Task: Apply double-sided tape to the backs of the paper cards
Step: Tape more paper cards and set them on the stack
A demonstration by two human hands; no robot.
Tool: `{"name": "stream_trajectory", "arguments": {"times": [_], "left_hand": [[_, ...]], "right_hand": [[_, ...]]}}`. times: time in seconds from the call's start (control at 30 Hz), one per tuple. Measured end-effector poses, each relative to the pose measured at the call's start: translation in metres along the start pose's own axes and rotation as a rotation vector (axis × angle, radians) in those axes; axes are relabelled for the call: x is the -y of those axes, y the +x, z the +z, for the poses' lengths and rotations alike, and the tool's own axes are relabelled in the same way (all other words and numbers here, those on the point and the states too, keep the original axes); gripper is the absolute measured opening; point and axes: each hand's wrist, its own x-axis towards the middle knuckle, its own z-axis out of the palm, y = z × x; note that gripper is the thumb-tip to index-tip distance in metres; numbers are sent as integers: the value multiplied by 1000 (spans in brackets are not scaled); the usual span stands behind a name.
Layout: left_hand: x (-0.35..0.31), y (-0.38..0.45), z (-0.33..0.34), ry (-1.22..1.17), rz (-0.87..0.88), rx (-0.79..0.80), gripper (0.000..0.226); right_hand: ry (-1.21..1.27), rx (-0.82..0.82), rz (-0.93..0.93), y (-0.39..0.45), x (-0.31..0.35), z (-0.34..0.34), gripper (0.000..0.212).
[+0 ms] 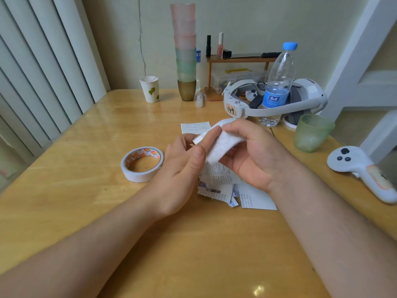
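Above the middle of the wooden table (86, 207), both hands hold one white paper card (223, 147). My left hand (182, 168) pinches its left side, where a white strip (211, 129) curls up from the card's top edge. My right hand (255, 153) grips the card's right side with curled fingers. Beneath the hands lies a loose pile of printed paper cards (234, 190). One more card (195, 127) lies flat just beyond the hands. A roll of double-sided tape (141, 164) rests on the table to the left of my left hand.
A green glass cup (311, 132), a white controller (361, 171), a water bottle (279, 82) and a white headset (275, 100) stand to the right and behind. A paper cup (150, 89) and a tall stack of cups (185, 52) stand at the back. A small shelf (238, 61) lines the wall.
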Motion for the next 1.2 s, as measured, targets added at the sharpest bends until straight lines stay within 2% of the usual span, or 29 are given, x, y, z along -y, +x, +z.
{"name": "stream_trajectory", "arguments": {"times": [0.1,0.23,0.37,0.57,0.97,1.07,1.13,1.2], "left_hand": [[-5,-9,-3,97,1,23,65],[-3,-6,-4,139,-2,14,68],[1,-7,-5,168,-31,5,74],[-3,-9,-6,387,-14,-52,59],[1,-8,-3,238,-78,-32,68],[1,-6,-5,113,-80,-95,66],[0,-3,-6,-118,-103,-229,53],[-2,2,-10,-361,-177,-386,22]], "right_hand": [[52,-37,26,2,2,0,17],[-73,-119,-12,6,-3,-3,26],[-139,-129,-13,8,-5,-4,30],[-128,-144,-32,7,-6,-3,29],[-189,-131,-75,3,-6,2,12],[-181,-137,-59,4,-6,1,12],[-171,-131,-40,4,-5,-1,13],[-149,-111,-18,4,-1,-3,15]]}}
